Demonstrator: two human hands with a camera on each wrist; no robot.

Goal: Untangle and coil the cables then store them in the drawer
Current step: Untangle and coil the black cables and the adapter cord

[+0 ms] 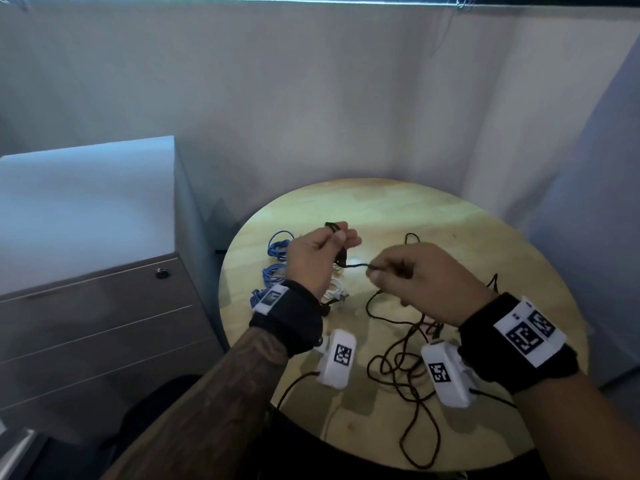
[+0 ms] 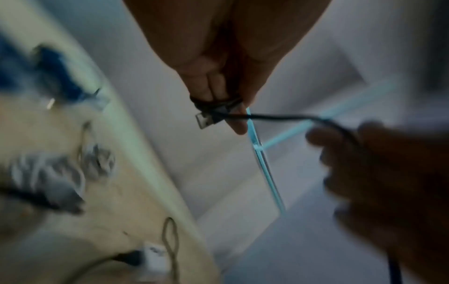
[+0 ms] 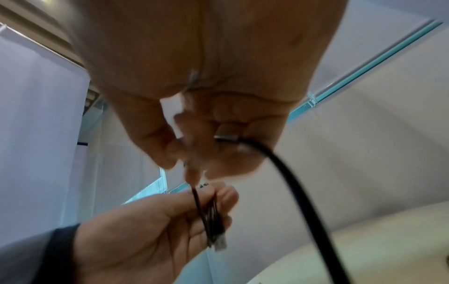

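My left hand is raised over the round wooden table and pinches a few small loops of a black cable with its USB plug sticking out. My right hand grips the same black cable a short way along; a taut stretch runs between the hands. The rest of it lies in loose tangles on the table below. Blue cable bundles and a white cable lie at the table's left side. The grey drawer cabinet stands left of the table, its drawers closed.
A grey curtain hangs behind the table. The cabinet top is bare. A thin pale cable trails off the table's near edge. White tagged camera units hang under both wrists.
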